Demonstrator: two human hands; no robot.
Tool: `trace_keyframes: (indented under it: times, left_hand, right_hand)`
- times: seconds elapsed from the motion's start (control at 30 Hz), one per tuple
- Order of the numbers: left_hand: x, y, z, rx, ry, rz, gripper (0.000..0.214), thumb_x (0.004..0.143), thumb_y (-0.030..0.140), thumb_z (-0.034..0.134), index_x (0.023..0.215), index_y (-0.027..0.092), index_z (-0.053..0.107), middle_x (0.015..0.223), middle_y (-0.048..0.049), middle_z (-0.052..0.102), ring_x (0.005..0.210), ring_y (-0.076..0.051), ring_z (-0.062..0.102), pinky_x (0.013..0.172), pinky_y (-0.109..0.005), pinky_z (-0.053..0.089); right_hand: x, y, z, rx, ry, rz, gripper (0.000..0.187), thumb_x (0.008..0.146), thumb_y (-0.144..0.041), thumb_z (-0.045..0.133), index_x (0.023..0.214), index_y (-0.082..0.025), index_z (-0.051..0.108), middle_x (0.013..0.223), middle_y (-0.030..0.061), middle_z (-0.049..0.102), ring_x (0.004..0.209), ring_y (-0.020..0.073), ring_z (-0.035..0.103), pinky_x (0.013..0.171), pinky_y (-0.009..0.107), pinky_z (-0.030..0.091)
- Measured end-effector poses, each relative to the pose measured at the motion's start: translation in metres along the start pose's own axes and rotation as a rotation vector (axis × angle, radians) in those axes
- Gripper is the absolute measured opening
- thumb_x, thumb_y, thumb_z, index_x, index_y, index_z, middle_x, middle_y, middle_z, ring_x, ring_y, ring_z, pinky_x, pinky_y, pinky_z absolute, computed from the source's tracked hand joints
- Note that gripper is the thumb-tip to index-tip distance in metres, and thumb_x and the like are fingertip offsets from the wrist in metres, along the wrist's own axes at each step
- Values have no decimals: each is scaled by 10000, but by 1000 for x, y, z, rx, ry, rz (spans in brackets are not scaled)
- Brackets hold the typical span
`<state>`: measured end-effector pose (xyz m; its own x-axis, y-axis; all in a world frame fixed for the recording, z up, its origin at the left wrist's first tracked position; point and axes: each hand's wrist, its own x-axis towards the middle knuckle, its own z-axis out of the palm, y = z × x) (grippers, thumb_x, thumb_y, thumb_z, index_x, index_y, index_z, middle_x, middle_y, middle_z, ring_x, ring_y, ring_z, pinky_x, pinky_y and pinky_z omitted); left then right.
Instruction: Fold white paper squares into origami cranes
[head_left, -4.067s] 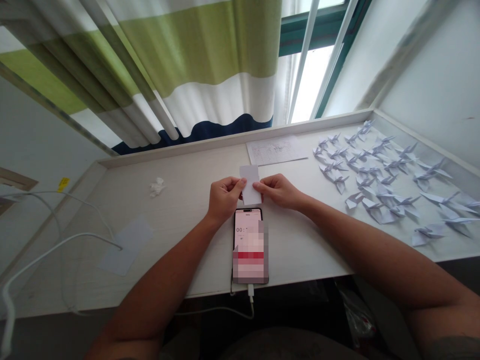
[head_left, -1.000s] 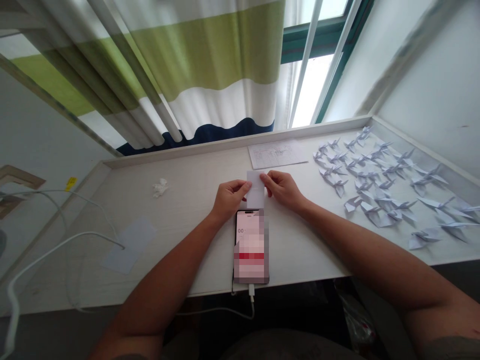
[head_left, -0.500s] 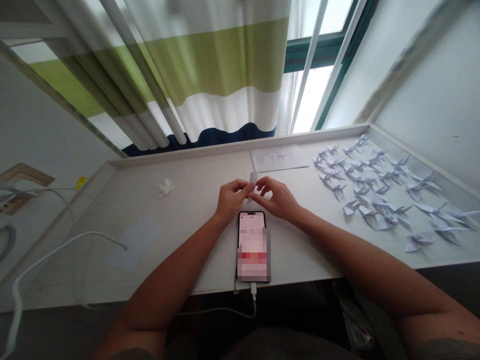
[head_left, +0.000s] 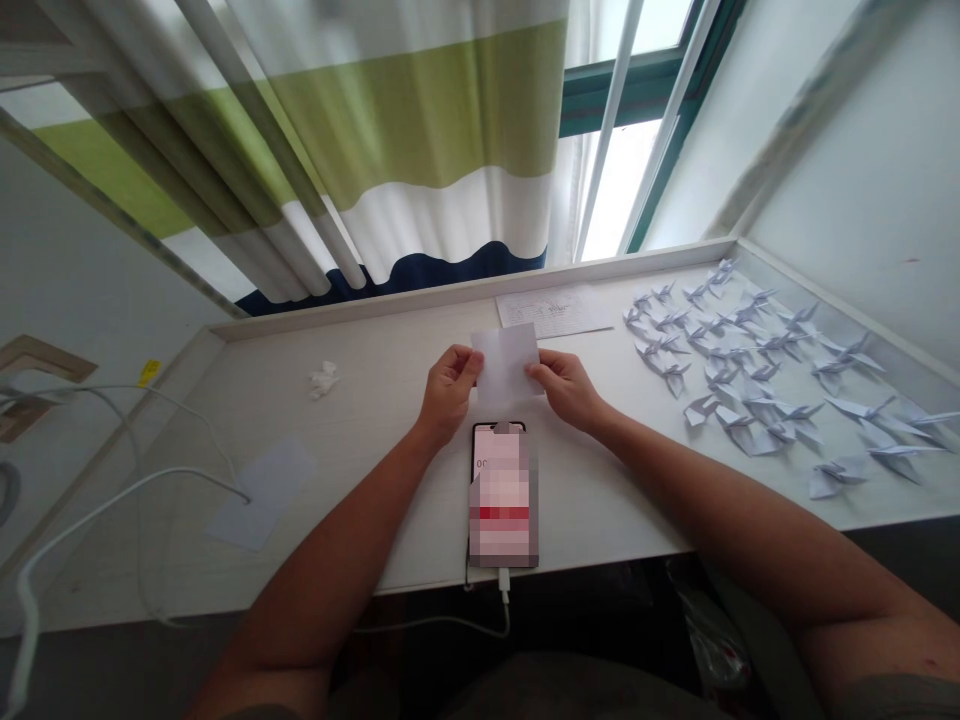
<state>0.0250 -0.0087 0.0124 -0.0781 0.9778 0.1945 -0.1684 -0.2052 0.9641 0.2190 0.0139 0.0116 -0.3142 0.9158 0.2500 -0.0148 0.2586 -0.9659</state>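
A white square of paper (head_left: 508, 362) is held up flat between my two hands, just beyond the phone. My left hand (head_left: 450, 385) pinches its left edge between thumb and fingers. On the opposite edge, my right hand (head_left: 568, 388) grips the sheet with the thumb on the near face. Below the paper lies a phone (head_left: 503, 495) with a lit, partly blurred screen. Several folded white paper cranes (head_left: 739, 370) are spread over the right side of the table.
Printed sheets (head_left: 577, 312) lie at the back of the white table (head_left: 390, 375). At the left are a crumpled white tissue (head_left: 323, 380), loose white paper (head_left: 259, 495) and white cables (head_left: 112, 490). A charging cable (head_left: 505, 585) runs from the phone over the front edge.
My hands have moved apart, and the paper, narrow and seen nearly edge-on before, now shows as a wide, flat square. The view has shifted slightly.
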Motion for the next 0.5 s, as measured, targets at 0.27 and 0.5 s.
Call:
trace_keyframes:
  times: [0.27, 0.5]
  left_hand:
    - [-2, -6, -4, 69, -100, -171, 616, 707, 584, 929, 1073, 177, 646, 765, -21, 753, 651, -179, 698, 648, -290, 558]
    - [-1, -8, -5, 54, -59, -208, 583, 658, 520, 957, 1033, 154, 703, 783, -47, 772, 706, -201, 722, 664, -309, 581]
  right_hand:
    - [4, 2, -2, 141, 4, 162, 261, 754, -445, 739, 744, -184, 731, 724, 37, 736, 716, 203, 650, 648, 314, 513]
    - [5, 7, -7, 148, -4, 169, 343, 776, -503, 829, 897, -191, 754, 830, 62, 788, 749, 208, 695, 665, 330, 546]
